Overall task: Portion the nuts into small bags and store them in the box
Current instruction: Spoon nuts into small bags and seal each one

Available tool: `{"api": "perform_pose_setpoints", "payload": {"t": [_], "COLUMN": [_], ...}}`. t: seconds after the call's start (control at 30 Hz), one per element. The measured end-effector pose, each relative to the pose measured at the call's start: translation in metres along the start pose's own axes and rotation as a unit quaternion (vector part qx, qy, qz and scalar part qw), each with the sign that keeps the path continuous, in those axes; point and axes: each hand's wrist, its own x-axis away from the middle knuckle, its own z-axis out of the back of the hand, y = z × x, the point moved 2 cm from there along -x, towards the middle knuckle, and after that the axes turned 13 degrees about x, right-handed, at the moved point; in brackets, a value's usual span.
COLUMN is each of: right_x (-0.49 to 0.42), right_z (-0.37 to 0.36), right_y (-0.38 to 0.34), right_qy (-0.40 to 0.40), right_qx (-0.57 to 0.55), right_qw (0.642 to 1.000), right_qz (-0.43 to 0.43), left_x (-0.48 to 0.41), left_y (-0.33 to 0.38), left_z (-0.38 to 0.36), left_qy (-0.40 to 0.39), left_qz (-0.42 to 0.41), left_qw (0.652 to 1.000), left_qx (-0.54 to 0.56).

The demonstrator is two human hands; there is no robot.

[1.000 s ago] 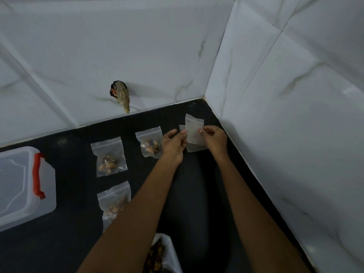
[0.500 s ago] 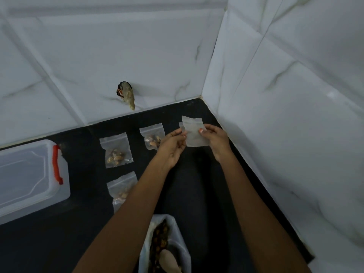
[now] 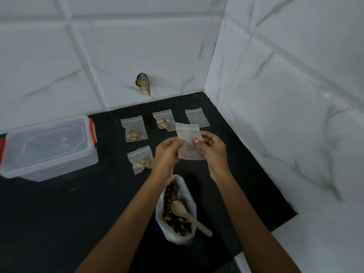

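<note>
Right now I am watching both hands holding one empty small bag [image 3: 190, 144] up off the worktop [image 3: 78, 213]. The left hand [image 3: 167, 152] is pinching its left edge and the right hand [image 3: 211, 149] is pinching its right edge just under the zip strip, fingers curled in, so neither is free. The bag's long axis is running near to far, with the mouth at the far end, and I cannot tell whether that mouth is parted yet.

What I am weighing is the supply. The big bag of nuts [image 3: 178, 238] is lying directly near of the hands, between the two forearms, open on top and with its long axis also running near to far. The wooden spoon [image 3: 178, 208] is resting in it, bowl on the nuts and handle pointing near and right. So I am judging the right hand the closer one for scooping, with the left hand taking over the small bag.

Three filled bags [image 3: 134, 132] are lying left of the hands, a spare empty bag [image 3: 197, 118] is lying just far of them, and the box [image 3: 49, 148] is sitting well apart at the left, seemingly lidded.
</note>
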Motion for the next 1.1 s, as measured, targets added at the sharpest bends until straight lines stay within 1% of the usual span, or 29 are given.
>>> {"api": "perform_pose_setpoints", "payload": {"t": [0.1, 0.17, 0.27, 0.37, 0.43, 0.5, 0.6, 0.67, 0.73, 0.77, 0.8, 0.83, 0.87, 0.9, 0.97, 1.1], "right_x": [0.032, 0.050, 0.067, 0.079, 0.087, 0.095, 0.107, 0.116, 0.125, 0.129, 0.132, 0.135, 0.138, 0.141, 0.146, 0.158], "right_z": [-0.008, -0.012, -0.014, -0.014, -0.012, -0.009, -0.011, -0.015, -0.020, -0.022, -0.024, -0.027, -0.030, -0.033, -0.039, -0.049], "right_y": [0.010, 0.014, 0.020, 0.021, 0.018, 0.015, 0.016, 0.019, 0.020, 0.020, 0.021, 0.021, 0.022, 0.022, 0.024, 0.027], "right_qy": [0.007, 0.011, -0.012, -0.041, -0.066, -0.096, -0.131, -0.145, -0.154, -0.148, -0.136, -0.122, -0.109, -0.101, -0.098, -0.134], "right_qx": [-0.007, -0.016, -0.042, -0.063, -0.063, -0.029, 0.025, 0.035, 0.037, 0.042, 0.049, 0.054, 0.058, 0.060, 0.058, 0.017], "right_qw": [1.000, 1.000, 0.998, 0.995, 0.994, 0.994, 0.991, 0.989, 0.987, 0.988, 0.989, 0.991, 0.992, 0.993, 0.993, 0.989], "right_qz": [-0.014, -0.018, -0.037, -0.065, -0.062, -0.042, -0.028, -0.018, -0.004, -0.001, -0.002, -0.007, -0.011, -0.015, -0.021, -0.053], "left_x": [0.030, 0.046, 0.064, 0.078, 0.086, 0.093, 0.100, 0.102, 0.106, 0.109, 0.113, 0.117, 0.121, 0.125, 0.132, 0.135], "left_y": [-0.001, -0.001, 0.000, 0.002, 0.003, 0.004, 0.004, 0.002, 0.000, -0.001, 0.000, 0.001, 0.001, 0.001, -0.003, -0.010], "left_z": [0.013, 0.022, 0.036, 0.051, 0.060, 0.068, 0.081, 0.089, 0.097, 0.100, 0.103, 0.103, 0.103, 0.102, 0.097, 0.099], "left_qy": [0.012, 0.016, 0.016, -0.008, -0.016, -0.007, -0.002, 0.019, 0.062, 0.092, 0.120, 0.133, 0.126, 0.106, 0.062, 0.047], "left_qz": [-0.064, -0.082, -0.078, -0.041, -0.027, -0.035, -0.063, -0.086, -0.109, -0.133, -0.165, -0.198, -0.221, -0.225, -0.179, -0.117], "left_qw": [0.993, 0.990, 0.990, 0.993, 0.993, 0.990, 0.979, 0.966, 0.947, 0.926, 0.898, 0.876, 0.872, 0.886, 0.926, 0.956], "left_qx": [-0.098, -0.112, -0.119, -0.111, -0.115, -0.136, -0.196, -0.241, -0.296, -0.340, -0.390, -0.420, -0.418, -0.391, -0.328, -0.263]}}
